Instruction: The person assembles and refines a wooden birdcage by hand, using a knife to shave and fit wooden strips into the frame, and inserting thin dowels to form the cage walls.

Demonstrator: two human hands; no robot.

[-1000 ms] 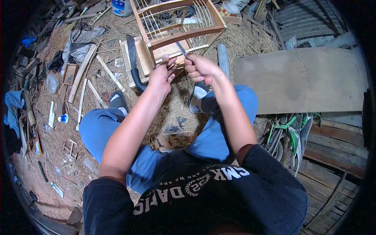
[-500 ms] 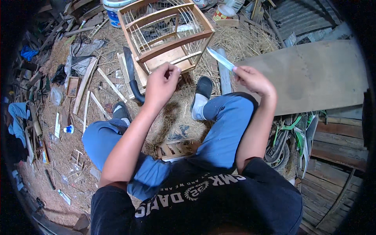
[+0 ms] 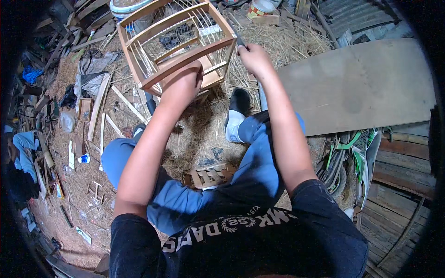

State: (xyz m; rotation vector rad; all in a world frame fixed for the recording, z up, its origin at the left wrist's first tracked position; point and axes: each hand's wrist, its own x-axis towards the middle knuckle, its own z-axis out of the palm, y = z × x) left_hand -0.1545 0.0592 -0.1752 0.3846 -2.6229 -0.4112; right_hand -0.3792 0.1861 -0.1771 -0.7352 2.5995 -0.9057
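A wooden cage [image 3: 185, 56] with curved rails and thin upright bars stands before me. My left hand [image 3: 182, 85] reaches beneath its curved front rail, with closed fingers at the cage's lower front; the rail partly covers them. My right hand [image 3: 256, 60] is closed round the handle of a knife [image 3: 240, 41], beside the cage's right front corner. The blade points away from me along the cage's right side, and only a short dark stretch of it shows. Below the left hand, a dark-handled machete [image 3: 151, 105] is mostly hidden by the cage and the arm.
A large brown board [image 3: 357, 88] lies at the right, above a green-and-white motorbike [image 3: 345, 160]. Wood strips [image 3: 98, 109] litter the straw-covered ground at the left. Behind the cage stand a white-and-blue bucket [image 3: 121, 10] and a patterned tub [image 3: 263, 8].
My right hand has swung the knife leftward and away from me, up to the cage's corner. My left hand has gone in under the front rail. The cage sits farther left in view.
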